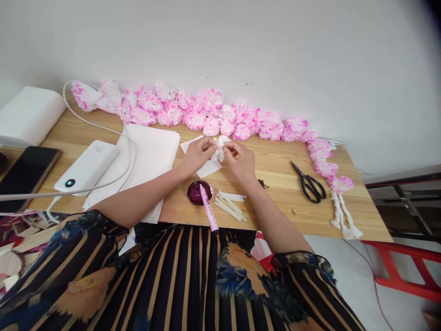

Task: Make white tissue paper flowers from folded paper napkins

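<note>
Between my two hands is a crumpled piece of white tissue paper [220,149], pinched from both sides. My left hand [199,155] grips its left side with thumb and fingertips. On the other side, my right hand [241,160] pinches the right edge. Flat white paper [209,169] lies on the table under and beside my left hand. Nearer my body, a pink marker [208,207] rests across a small dark purple dish [195,193]. Several thin white rolled sticks [230,206] lie to the right of it.
Pink-tipped paper flowers [206,110] line the wall side of the wooden table [275,184]. Black scissors [308,181] lie at right, near twisted white paper strips [341,216]. A paper stack [148,147], white power bank [87,168], cable and phone [29,174] occupy the left.
</note>
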Tool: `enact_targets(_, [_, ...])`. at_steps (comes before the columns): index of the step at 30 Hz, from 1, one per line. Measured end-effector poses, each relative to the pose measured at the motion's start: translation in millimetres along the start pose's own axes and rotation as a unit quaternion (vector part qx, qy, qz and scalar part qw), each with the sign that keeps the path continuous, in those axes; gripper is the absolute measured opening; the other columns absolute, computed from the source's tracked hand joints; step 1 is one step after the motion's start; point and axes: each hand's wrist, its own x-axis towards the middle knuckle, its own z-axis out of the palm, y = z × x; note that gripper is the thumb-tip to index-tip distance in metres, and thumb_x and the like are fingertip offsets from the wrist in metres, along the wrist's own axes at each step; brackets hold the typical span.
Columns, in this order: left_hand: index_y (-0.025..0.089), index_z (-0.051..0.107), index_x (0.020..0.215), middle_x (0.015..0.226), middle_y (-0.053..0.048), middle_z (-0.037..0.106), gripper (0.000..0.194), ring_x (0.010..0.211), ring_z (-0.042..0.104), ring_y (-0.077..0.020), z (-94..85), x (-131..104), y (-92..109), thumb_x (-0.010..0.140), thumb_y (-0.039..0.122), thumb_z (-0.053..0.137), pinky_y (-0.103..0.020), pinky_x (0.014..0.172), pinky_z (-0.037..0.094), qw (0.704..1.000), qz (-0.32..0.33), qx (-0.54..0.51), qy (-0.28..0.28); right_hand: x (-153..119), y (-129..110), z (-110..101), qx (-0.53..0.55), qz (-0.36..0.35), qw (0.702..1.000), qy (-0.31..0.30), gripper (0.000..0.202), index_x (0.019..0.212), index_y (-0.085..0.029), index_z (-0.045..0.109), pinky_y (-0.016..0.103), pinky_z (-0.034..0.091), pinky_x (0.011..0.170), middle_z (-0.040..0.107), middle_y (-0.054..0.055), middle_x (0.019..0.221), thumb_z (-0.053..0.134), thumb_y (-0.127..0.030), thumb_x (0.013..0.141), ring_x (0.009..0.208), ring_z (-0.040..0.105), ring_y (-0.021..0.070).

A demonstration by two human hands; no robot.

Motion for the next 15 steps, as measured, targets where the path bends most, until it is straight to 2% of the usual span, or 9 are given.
enact_targets(5, [0.018, 0.058, 0.08, 0.07, 0.003, 0.06, 0.014, 0.062, 0.054, -0.0092, -0.1, 0, -3, 0.084, 0.031, 0.063, -0.021, 0.061, 0.046, 1.0, -0.001, 0.015, 0.015, 4, 1, 0, 0.13, 0.083, 0.988, -0.016, 0.026, 0.092, -0.021, 0.074, 0.03, 0.051, 0.071, 0.076, 0.001, 0.085, 0.062, -0.042, 0.083, 0.073, 0.065, 0.0158])
enact_targets(11, [0.019, 0.058, 0.079, 0.07, 0.003, 0.06, 0.011, 0.064, 0.052, -0.0108, 0.9, -7, 7, 0.085, 0.027, 0.06, -0.025, 0.063, 0.039, 0.989, 0.064, 0.133, 0.017, 1, -7, -4, 0.07, 0.051, 0.996, -0.004, 0.026, 0.087, -0.022, 0.075, 0.029, 0.047, 0.068, 0.075, 0.001, 0.082, 0.063, -0.044, 0.086, 0.069, 0.062, 0.0155])
enact_targets(15, [0.019, 0.056, 0.078, 0.07, 0.003, 0.059, 0.011, 0.066, 0.052, -0.0113, 1.4, -8, 8, 0.086, 0.026, 0.058, -0.025, 0.064, 0.039, 0.988, 0.08, 0.131, 0.019, 1, -5, -4, 0.069, 0.046, 0.996, 0.01, 0.024, 0.083, -0.021, 0.074, 0.03, 0.047, 0.069, 0.073, 0.0, 0.077, 0.06, -0.041, 0.087, 0.069, 0.061, 0.016])
